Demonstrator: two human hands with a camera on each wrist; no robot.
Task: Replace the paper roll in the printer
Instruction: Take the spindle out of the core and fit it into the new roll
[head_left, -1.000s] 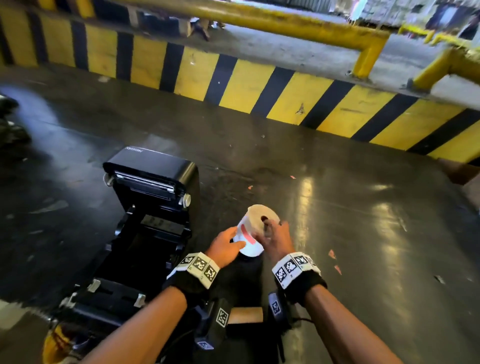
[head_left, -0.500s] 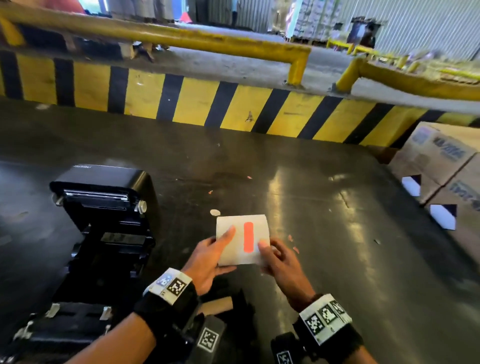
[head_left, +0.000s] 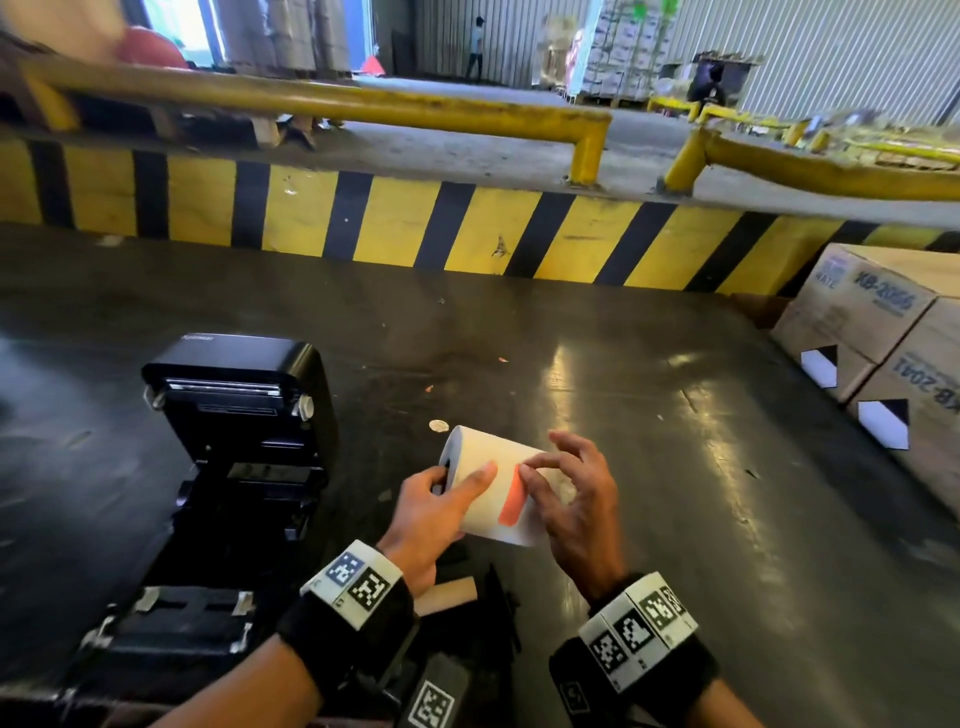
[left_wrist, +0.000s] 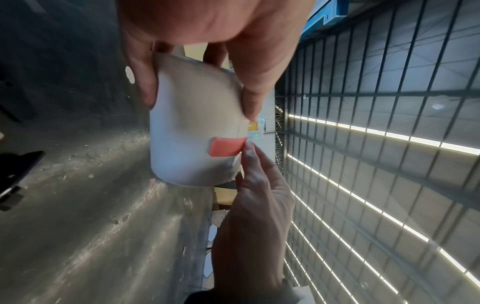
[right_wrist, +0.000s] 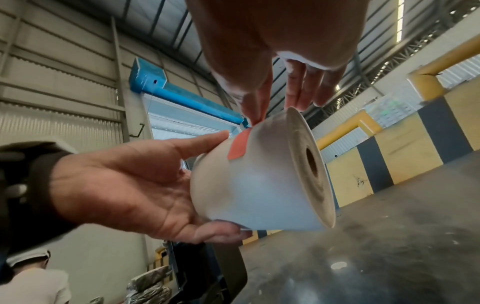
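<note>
Left hand (head_left: 426, 512) is gripping the new paper roll (head_left: 491, 486) just right of the open printer (head_left: 234, 441); right hand (head_left: 571, 493) fingertip is picking at the orange tab (head_left: 511, 501), grasping nothing; next: peeling it

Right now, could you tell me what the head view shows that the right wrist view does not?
Only the head view shows the open printer with its lid up, the empty brown core lying by the wrists, and the cardboard boxes to the right. Only the right wrist view shows the roll's far end face with its core hole. Both show the left hand holding the paper roll while the right hand picks at the orange tape.
</note>
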